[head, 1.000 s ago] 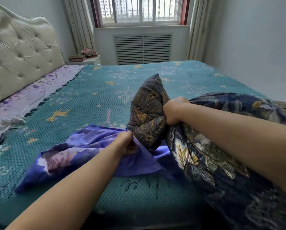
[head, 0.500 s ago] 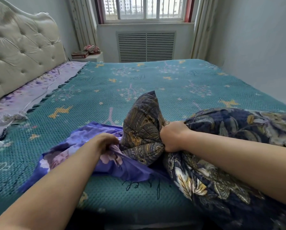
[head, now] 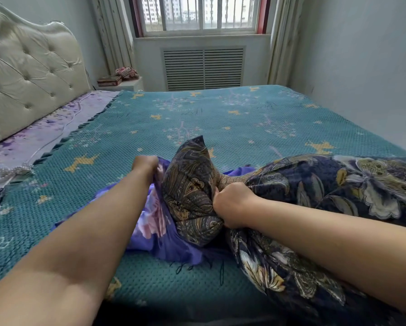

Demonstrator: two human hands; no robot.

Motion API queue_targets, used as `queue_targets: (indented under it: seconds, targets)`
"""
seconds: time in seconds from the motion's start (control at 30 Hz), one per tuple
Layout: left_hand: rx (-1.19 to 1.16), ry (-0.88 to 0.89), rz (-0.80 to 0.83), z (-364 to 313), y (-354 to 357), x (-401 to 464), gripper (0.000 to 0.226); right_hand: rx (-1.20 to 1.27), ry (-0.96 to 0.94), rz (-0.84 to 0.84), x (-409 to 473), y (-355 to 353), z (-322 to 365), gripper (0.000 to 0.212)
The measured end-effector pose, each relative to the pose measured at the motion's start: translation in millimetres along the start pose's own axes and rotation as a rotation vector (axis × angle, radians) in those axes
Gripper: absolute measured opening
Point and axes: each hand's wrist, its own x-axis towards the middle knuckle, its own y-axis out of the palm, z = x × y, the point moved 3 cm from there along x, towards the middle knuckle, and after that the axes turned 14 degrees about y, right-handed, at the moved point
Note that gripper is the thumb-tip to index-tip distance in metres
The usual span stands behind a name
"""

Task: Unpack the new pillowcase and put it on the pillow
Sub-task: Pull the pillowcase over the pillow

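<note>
A purple pillowcase (head: 155, 229) with pink flowers lies crumpled on the teal bedspread (head: 221, 118). My left hand (head: 145, 164) grips its upper edge and holds it raised beside the pillow. The pillow (head: 338, 191) is dark blue with a large floral print and lies along the right side. Its squeezed end (head: 190, 184), in a brown paisley print, stands up against the purple fabric. My right hand (head: 230, 203) is clenched around the pillow's neck just behind that end. The pillowcase's opening is hidden behind my left arm and the pillow end.
A cream tufted headboard (head: 30, 74) stands at the left, with a lilac sheet (head: 39, 137) below it. A pearl hair tie (head: 16, 171) lies near the left edge. A nightstand (head: 119, 82) with small items, a radiator grille and a window are at the far end.
My left hand has lifted the pillowcase edge up and away, now level with the pillow's end. My right hand has kept its grip and pushed the pillow end against the purple fabric.
</note>
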Motion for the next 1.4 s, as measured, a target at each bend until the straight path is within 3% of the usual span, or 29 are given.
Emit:
queue_targets:
  seconds: [0.1,0.17,0.27,0.37,0.5,0.57,0.6,0.63,0.7,0.8,0.87,0.97,1.13,1.23,1.3,1.4]
  targets:
    - [-0.105,-0.017,0.125,-22,-3,-11,0.014,0.028,0.024,-0.059,-1,2,3,0.074]
    - [-0.085,-0.039,0.271,-35,-8,-23,0.028,0.046,0.029,-0.055,-1,3,8,0.073]
    - [-0.119,0.036,0.3,-62,-12,-23,0.027,0.009,0.011,-0.054,5,-1,12,0.071]
    - [-0.139,0.354,0.265,-114,0,-40,0.025,-0.051,-0.059,-0.027,9,3,20,0.058]
    - [-0.206,0.733,0.49,-173,55,-120,0.021,-0.054,-0.163,0.02,22,-7,17,0.031]
    - [0.021,0.839,0.606,-174,86,-144,0.024,0.156,0.071,-0.002,36,-19,-11,0.027]
    - [0.133,0.851,0.579,-167,94,-143,0.025,0.176,0.126,-0.012,38,-22,-26,0.021]
    - [0.176,0.823,0.517,-158,95,-139,0.022,0.215,0.105,0.021,40,-17,-35,0.02]
    - [0.117,0.704,0.396,-133,85,-124,0.017,0.294,0.109,0.185,43,8,-44,0.056]
    - [0.134,0.544,0.331,-98,72,-113,0.038,0.407,0.335,0.149,51,34,-61,0.097]
    - [0.259,0.511,0.342,-83,72,-110,0.047,0.46,0.39,0.141,50,39,-61,0.099]
    - [0.508,0.602,0.326,-77,71,-106,0.031,0.517,0.375,0.129,50,44,-52,0.094]
    - [0.755,0.595,0.357,-71,68,-108,0.069,0.506,0.347,0.112,37,50,-35,0.078]
    - [0.897,0.603,0.407,-64,69,-114,0.045,0.464,0.323,0.121,37,56,-31,0.068]
    - [0.704,0.612,0.303,-64,65,-114,0.027,0.471,0.324,0.151,40,58,-28,0.064]
    - [-0.074,0.3,0.138,-58,52,-105,0.029,0.523,0.355,0.182,44,62,-27,0.056]
